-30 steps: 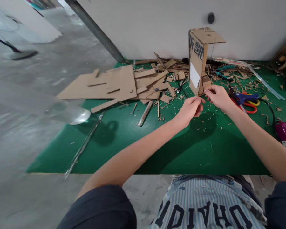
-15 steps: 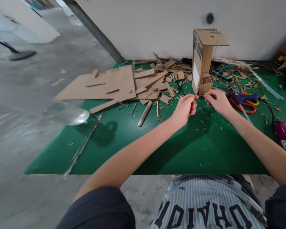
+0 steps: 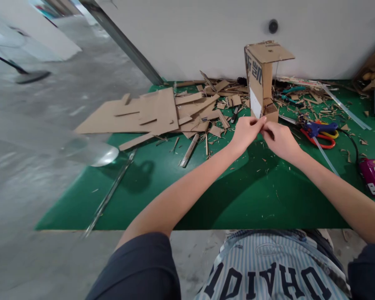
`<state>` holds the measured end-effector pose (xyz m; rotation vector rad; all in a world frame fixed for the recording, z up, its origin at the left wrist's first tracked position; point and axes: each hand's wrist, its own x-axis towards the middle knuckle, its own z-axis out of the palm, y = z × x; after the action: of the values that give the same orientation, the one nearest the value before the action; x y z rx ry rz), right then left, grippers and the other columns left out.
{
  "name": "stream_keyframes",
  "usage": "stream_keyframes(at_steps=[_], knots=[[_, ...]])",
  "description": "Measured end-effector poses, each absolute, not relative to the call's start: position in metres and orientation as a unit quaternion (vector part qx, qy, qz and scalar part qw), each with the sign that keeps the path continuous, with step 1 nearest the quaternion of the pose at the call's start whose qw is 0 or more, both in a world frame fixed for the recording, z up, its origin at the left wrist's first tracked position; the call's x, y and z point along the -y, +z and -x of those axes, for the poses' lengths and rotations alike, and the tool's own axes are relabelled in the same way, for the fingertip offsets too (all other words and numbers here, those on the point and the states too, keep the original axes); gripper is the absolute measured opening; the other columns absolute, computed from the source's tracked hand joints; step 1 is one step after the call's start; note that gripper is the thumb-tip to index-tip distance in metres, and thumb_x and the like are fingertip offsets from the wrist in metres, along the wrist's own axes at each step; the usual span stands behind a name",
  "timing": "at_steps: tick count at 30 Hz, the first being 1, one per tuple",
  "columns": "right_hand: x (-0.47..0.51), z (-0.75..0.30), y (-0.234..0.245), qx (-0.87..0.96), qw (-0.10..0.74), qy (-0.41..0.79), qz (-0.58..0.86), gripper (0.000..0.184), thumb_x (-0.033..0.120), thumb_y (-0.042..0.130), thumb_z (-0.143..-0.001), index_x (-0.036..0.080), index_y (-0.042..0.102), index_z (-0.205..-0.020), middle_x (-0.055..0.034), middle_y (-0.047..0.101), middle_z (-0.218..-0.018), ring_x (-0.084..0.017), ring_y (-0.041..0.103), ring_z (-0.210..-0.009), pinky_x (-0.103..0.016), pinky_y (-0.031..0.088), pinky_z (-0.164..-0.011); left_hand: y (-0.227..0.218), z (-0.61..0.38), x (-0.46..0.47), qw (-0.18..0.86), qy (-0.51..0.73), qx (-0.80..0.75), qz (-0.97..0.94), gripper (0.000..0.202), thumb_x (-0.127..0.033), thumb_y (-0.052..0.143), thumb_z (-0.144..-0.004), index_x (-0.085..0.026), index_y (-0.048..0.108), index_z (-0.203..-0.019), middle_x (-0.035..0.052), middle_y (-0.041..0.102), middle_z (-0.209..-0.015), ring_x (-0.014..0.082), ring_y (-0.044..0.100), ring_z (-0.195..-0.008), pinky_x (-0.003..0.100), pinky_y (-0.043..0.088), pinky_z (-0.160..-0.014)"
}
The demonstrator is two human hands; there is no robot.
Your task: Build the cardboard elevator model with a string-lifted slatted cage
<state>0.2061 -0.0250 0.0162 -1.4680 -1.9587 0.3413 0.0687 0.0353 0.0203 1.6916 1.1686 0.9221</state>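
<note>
A tall cardboard structure [image 3: 258,79] stands upright at the back of the green table, with a flat top flap jutting right and a thin string-like line hanging from it. Right in front of its base, my left hand [image 3: 246,131] is closed, thumb and fingers pinched together. My right hand [image 3: 278,137] meets it there, fingertips also pinched and touching those of the left. Whatever lies between the fingertips is too small or hidden to make out. The hands cover part of the structure's lower front.
Flat cardboard pieces [image 3: 150,109] and scraps lie to the left. Scissors [image 3: 323,141] with a blue-handled tool [image 3: 321,128] over them and a magenta power strip [image 3: 373,177] are on the right. A clear plastic strip [image 3: 112,189] overhangs the front edge. Pliers [image 3: 286,98] lie at the back.
My hands have come together from slightly apart, fingertips now meeting in front of the cardboard structure. The structure has shifted and turned slightly to the left.
</note>
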Motion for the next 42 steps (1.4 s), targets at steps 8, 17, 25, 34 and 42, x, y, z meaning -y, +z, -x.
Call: stream_keyframes(at_steps=[8,17,25,34,42], knots=[[0.057,-0.185,0.023,0.862,0.129,0.004,0.491,0.028,0.021,0.041,-0.101,0.015,0.068,-0.095,-0.0084,0.069,-0.091,-0.018,0.057,-0.079,-0.032,0.033,-0.07,0.024,-0.069,-0.041,0.42,0.378,-0.48,-0.672,0.036,-0.032,0.06,-0.094,-0.015,0.069,-0.064,-0.0014,0.057,-0.056,0.0086,0.043,-0.049,0.027,0.03,-0.055],[0.065,-0.196,0.017,0.874,0.217,0.1,0.423,0.033,0.034,0.046,-0.1,0.018,0.061,-0.075,-0.0039,0.063,-0.074,-0.015,0.051,-0.066,-0.03,0.033,-0.064,0.026,-0.064,-0.038,0.441,0.369,-0.462,-0.675,0.034,-0.031,0.058,-0.095,-0.017,0.062,-0.065,-0.0049,0.042,-0.05,0.0095,0.036,-0.051,0.029,0.025,-0.055],[-0.02,-0.218,0.018,0.467,0.464,0.427,0.62,0.032,0.048,0.053,-0.098,0.019,0.058,-0.086,-0.0082,0.066,-0.081,-0.014,0.058,-0.059,-0.029,0.048,-0.052,0.026,-0.051,-0.015,0.47,0.267,-0.425,-0.726,0.03,-0.034,0.054,-0.097,-0.018,0.066,-0.074,-0.0049,0.041,-0.051,0.0095,0.035,-0.047,0.028,0.021,-0.054],[-0.018,-0.206,0.018,0.462,0.501,0.417,0.602,0.026,0.026,0.052,-0.096,0.019,0.053,-0.071,-0.0024,0.059,-0.068,-0.009,0.05,-0.053,-0.023,0.041,-0.048,0.033,-0.051,-0.009,0.416,0.276,-0.394,-0.772,0.029,-0.028,0.052,-0.096,-0.017,0.062,-0.072,-0.0046,0.042,-0.056,0.0092,0.036,-0.052,0.027,0.024,-0.056],[0.024,-0.211,0.019,0.651,0.422,0.19,0.602,0.024,0.032,0.048,-0.096,0.02,0.053,-0.076,-0.0026,0.059,-0.07,-0.013,0.051,-0.063,-0.03,0.039,-0.064,0.034,-0.052,-0.021,0.422,0.284,-0.395,-0.765,0.026,-0.026,0.052,-0.095,-0.017,0.057,-0.071,-0.0039,0.052,-0.061,0.009,0.052,-0.053,0.025,0.036,-0.056]])
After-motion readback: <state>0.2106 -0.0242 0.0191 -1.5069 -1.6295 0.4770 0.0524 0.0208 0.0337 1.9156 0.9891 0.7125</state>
